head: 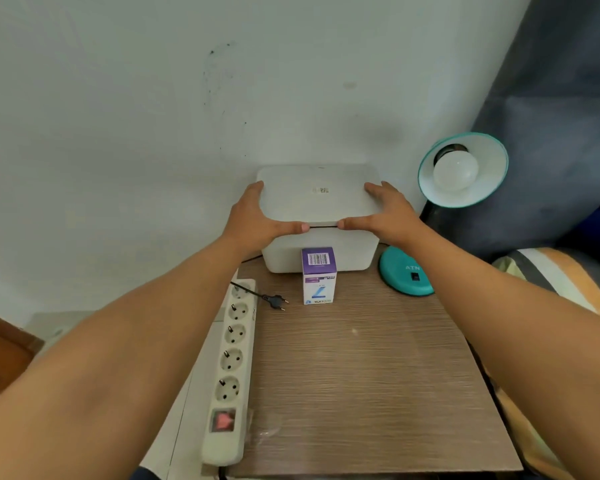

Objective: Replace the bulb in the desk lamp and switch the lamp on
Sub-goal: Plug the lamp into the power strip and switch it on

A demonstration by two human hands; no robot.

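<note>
A teal desk lamp stands at the table's back right, its round base on the wood and its shade tilted toward me. A white bulb sits in the shade. A purple and white bulb carton stands upright in front of a white lidded box. My left hand grips the lid's left edge and my right hand grips its right edge, thumbs along the front rim. The lamp's black plug lies loose on the table.
A white power strip with several sockets and a red switch lies along the left edge of the wooden table. A pale wall rises behind. Dark grey fabric hangs at the right, above striped bedding.
</note>
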